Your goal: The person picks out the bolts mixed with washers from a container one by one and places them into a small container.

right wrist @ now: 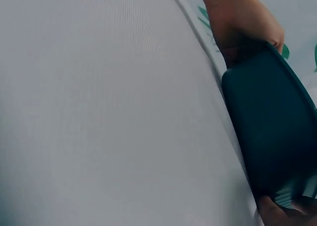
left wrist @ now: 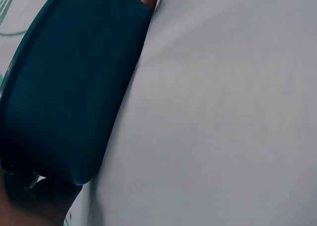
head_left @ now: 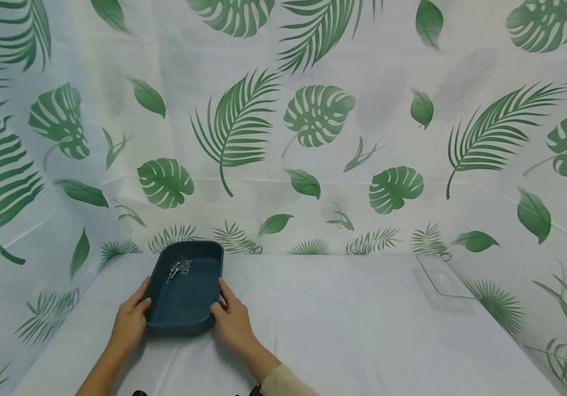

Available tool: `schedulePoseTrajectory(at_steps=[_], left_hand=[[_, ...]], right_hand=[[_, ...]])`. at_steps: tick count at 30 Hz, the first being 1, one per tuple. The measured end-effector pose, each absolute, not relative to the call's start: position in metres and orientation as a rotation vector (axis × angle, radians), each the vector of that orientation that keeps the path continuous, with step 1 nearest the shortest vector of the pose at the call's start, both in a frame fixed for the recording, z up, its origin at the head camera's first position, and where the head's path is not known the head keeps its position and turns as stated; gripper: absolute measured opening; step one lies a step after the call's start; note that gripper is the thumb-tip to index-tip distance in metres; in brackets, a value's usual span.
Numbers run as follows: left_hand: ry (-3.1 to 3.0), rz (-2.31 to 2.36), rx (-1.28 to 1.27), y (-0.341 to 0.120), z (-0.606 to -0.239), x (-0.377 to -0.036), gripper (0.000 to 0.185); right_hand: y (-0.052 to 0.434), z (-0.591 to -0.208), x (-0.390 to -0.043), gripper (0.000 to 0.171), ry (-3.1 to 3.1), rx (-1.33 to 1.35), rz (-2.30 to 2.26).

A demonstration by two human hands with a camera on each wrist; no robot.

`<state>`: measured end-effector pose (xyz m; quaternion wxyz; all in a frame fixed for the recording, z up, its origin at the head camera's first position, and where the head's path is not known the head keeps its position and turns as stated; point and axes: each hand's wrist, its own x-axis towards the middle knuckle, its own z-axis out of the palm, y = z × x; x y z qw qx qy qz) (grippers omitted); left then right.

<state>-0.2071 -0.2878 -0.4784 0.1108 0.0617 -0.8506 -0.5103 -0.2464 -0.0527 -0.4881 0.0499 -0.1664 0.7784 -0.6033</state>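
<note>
The small metal things (head_left: 179,268) in the far end of the dark tray (head_left: 184,300) are too small to name. Both forearms run off the bottom edge of the head view. In the left wrist view the left hand (left wrist: 29,201) is a dark blur at the corner; the tray's inside is hidden in both wrist views

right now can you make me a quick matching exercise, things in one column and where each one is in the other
Things:
1. keys
2. clear tray
3. left hand
4. right hand

Places:
A. far right of the table
B. on the blue tray's right edge
C. inside the blue tray, at its far end
D. on the blue tray's left edge

Pairs: 1-C, 2-A, 3-D, 4-B
</note>
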Motion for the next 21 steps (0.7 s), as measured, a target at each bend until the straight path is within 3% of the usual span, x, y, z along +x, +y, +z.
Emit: schedulePoseTrajectory(at_steps=[21], left_hand=[[-2.649,-1.487,0.008,-0.197,-0.478,-0.234,0.057]], right_hand=[[0.047,-0.484,-0.256,0.064,2.541,-0.355,-1.78]])
